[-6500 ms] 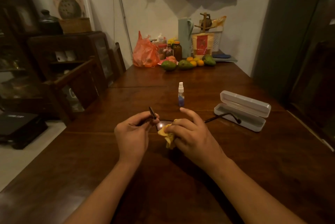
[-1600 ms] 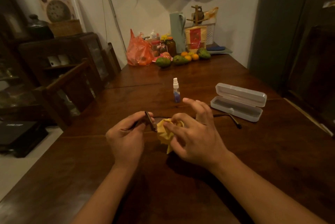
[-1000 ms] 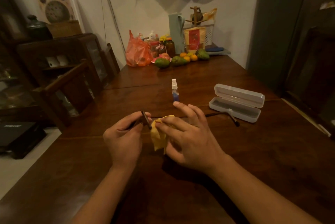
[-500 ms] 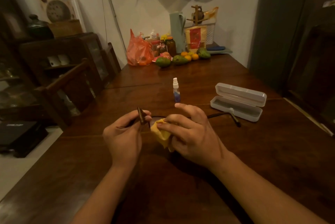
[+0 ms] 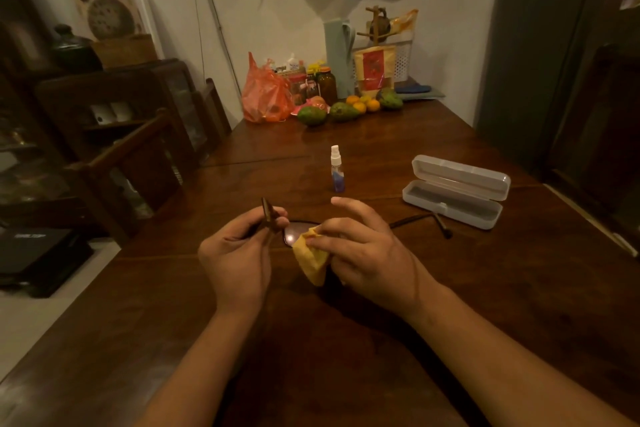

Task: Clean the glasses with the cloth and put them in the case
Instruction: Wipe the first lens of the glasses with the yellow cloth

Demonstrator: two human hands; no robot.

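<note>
My left hand pinches the dark-framed glasses at their left end, just above the wooden table. One lens shows between my hands and catches a spot of light. My right hand pinches the yellow cloth against that lens, index finger raised. The glasses' right arm sticks out past my right hand toward the case. The grey plastic case lies open to the right, lid up, nothing inside.
A small spray bottle with blue liquid stands just beyond my hands. At the far end of the table are fruit, an orange plastic bag, jars and a jug. A wooden chair stands at the left.
The cloth has shifted over the lens in small rubbing strokes, and part of the lens now shows. My left hand keeps its hold on the frame.
</note>
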